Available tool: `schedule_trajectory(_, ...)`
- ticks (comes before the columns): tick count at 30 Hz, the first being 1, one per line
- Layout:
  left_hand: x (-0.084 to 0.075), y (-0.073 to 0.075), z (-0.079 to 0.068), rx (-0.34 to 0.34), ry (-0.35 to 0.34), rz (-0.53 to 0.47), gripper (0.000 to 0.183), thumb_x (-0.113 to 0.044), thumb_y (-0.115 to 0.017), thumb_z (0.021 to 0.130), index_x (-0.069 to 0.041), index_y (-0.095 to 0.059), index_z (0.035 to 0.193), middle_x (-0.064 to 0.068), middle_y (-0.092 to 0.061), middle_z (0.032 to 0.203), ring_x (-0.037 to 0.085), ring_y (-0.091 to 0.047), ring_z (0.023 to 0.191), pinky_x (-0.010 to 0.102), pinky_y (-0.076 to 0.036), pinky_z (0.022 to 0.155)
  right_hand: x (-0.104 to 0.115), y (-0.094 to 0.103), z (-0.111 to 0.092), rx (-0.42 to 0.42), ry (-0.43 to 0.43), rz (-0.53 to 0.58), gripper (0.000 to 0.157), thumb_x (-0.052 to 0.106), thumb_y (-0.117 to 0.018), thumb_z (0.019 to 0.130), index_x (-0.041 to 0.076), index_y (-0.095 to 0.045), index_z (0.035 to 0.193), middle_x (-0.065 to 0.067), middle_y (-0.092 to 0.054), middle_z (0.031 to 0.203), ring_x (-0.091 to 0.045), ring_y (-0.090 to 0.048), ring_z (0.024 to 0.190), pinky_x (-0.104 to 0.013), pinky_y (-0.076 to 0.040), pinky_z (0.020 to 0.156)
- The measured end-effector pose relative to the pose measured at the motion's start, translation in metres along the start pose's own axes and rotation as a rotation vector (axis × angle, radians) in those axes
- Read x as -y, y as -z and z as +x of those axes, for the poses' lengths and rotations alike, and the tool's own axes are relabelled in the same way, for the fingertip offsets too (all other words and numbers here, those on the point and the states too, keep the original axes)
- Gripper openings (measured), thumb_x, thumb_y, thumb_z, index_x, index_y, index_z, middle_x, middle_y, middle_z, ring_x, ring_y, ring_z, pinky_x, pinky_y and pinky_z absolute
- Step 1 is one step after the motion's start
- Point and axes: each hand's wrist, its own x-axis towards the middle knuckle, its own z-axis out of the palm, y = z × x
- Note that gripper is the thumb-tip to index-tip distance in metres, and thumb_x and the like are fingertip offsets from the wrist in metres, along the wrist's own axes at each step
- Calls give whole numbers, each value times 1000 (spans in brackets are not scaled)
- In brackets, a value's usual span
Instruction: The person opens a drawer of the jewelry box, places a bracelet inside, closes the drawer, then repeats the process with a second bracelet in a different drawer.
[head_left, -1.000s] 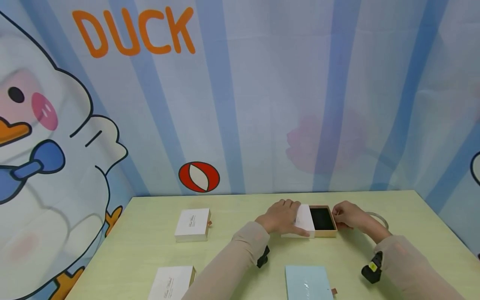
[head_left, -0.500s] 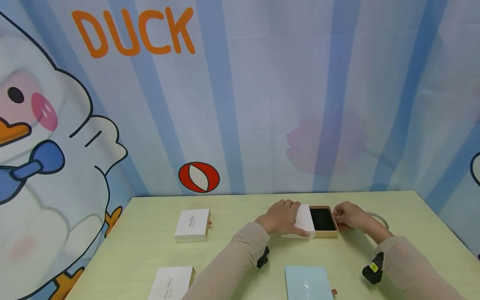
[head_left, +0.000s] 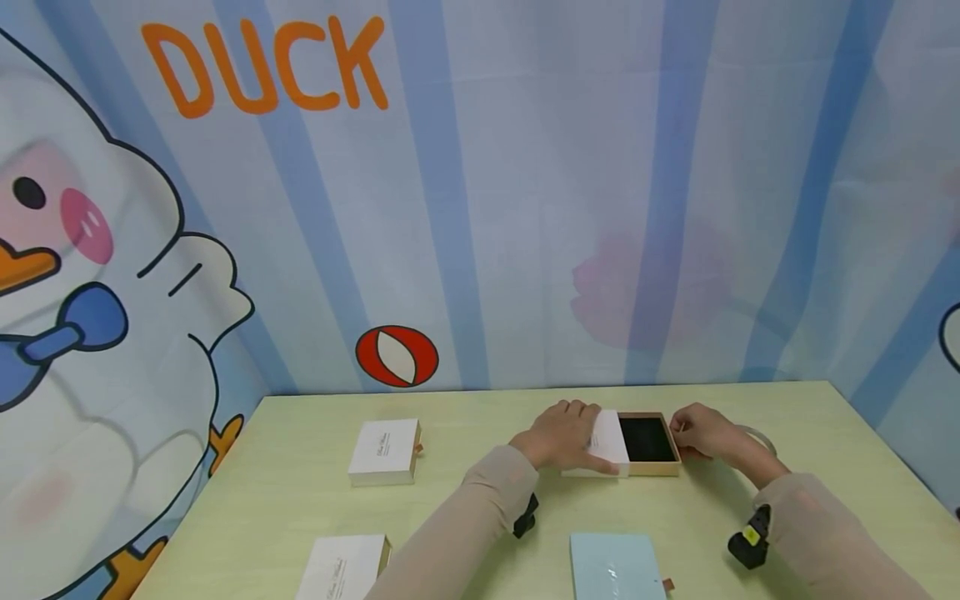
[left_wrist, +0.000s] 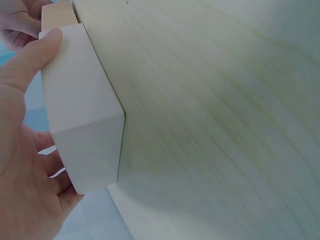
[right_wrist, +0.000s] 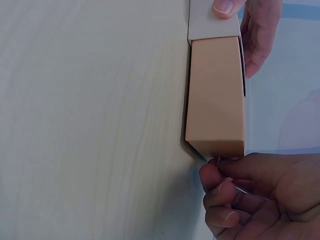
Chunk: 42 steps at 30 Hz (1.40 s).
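Observation:
My left hand (head_left: 562,435) grips the white sleeve (left_wrist: 80,85) of a drawer box, thumb on its near side and fingers over the far side. Out of the sleeve's right end stands a tan drawer (right_wrist: 217,90) with a black inside (head_left: 647,439). Thumb and forefinger of my right hand (right_wrist: 255,195) pinch at the middle of the drawer's end, where a pull tab is mostly hidden by the fingertips. The box lies flat on the table.
Two more white boxes stand to the left, one at the back (head_left: 385,451) and one in front (head_left: 345,568). A light blue box (head_left: 615,567) with a brown tab lies near the front. A grey curved strip (head_left: 759,437) shows behind my right wrist. A printed curtain (head_left: 510,208) hangs behind the table (head_left: 480,508).
The drawer has slid a little farther right out of the sleeve, and my right hand has moved right with it. My left hand and the sleeve have stayed in place.

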Motion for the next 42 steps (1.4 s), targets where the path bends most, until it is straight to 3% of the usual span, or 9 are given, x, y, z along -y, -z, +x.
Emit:
schedule_trajectory(18,0,2,-4,6,2,12,97,-75,-58,84,-12,-34,153,5,-47,144,18,-45,130,27,-35,109,-2,2,-2,-1,14,-22,19,-6,-52,96,-4,-62,81,-2,-48,56,-11,-37,46,-29,-36,47)
schedule_trajectory(25,0,3,-4,11,3,0,97,-75,-58,84,-12,-33,153,5,-48,143,18,-46,129,28,-36,108,1,9,-6,-39,-35,7,17,-1,-56,96,-7,-69,87,-7,-59,67,-17,-45,55,-33,-43,54)
schedule_trajectory(30,-1,5,-4,6,1,6,96,-75,-58,84,-12,-34,153,4,-49,142,18,-46,128,27,-37,107,1,21,-10,-85,-14,-79,19,4,-57,99,-9,-68,91,-10,-62,71,-24,-53,60,-37,-46,59)
schedule_trajectory(34,-2,7,-5,1,-4,14,95,-75,-58,84,-12,-35,152,5,-49,141,18,-47,127,27,-37,107,-3,31,-14,-148,-2,-191,20,9,-60,98,-10,-66,96,-14,-65,84,-29,-61,74,-42,-51,65)
schedule_trajectory(42,-2,10,-6,1,-7,16,96,-75,-57,84,-12,-34,153,5,-49,142,19,-46,129,27,-36,108,-16,41,-20,-250,-27,-303,31,15,-67,93,-15,-63,104,-25,-63,93,-39,-60,84,-51,-51,69)
